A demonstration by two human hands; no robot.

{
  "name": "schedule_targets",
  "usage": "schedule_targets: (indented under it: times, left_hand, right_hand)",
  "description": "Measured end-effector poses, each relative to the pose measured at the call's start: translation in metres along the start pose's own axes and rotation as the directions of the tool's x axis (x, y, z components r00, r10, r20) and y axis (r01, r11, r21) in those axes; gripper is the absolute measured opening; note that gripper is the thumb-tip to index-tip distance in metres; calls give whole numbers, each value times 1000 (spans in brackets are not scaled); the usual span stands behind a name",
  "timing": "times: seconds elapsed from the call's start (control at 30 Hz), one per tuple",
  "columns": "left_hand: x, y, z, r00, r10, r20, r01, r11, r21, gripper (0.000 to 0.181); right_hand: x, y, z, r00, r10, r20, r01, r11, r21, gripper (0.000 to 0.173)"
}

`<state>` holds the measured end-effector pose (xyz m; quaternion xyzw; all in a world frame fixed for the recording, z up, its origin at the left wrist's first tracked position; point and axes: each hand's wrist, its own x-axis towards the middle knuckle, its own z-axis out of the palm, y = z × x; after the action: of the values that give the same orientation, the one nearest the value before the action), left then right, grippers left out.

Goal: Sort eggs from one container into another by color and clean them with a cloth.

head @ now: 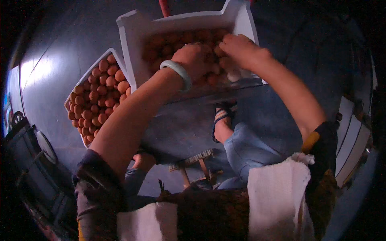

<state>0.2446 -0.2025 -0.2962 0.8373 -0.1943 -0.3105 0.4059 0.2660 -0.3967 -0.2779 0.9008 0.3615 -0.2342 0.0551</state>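
Before me stands a white, foam-like box (187, 18) with several brown eggs (164, 49) inside, many of them dim and blurred. My left hand (193, 58), wearing a pale bangle (178, 70) at the wrist, reaches down into the middle of the box; its fingers are bent and mostly hidden. Near the right wall my right hand (241, 49) curls over the eggs, its fingertips pointing inward. Whether either hand grips an egg cannot be made out. One whitish egg (233, 76) lies below my right hand, by the near side of the box.
A second white-rimmed container (90, 70), piled with brown eggs (101, 90), sits left of the box, partly behind my left forearm. A low wooden stool or frame (193, 161) stands between my legs. A wheeled object (45, 146) is at far left; pale panels (351, 141) at right.
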Motion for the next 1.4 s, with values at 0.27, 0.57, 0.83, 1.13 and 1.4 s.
schedule_targets:
  times: [0.27,0.57,0.83,1.13,1.4]
  left_hand:
    - [31,10,32,990,102,101,-134,911,391,38]
    - [37,7,34,952,307,10,-233,701,674,43]
    - [-46,5,-100,843,401,-357,-243,878,412,28]
    - [-220,-168,-176,910,-97,-403,299,828,475,29]
    - [-243,-213,-120,782,-383,-492,602,669,435,63]
  right_hand:
    - [-28,16,-41,880,27,-475,100,966,240,23]
    - [-40,18,-42,907,39,-420,124,927,354,20]
    - [-59,5,-45,911,153,-383,57,872,486,29]
    - [-35,-19,-72,936,109,-336,95,839,536,26]
    - [-13,-46,-90,938,62,-341,119,865,487,24]
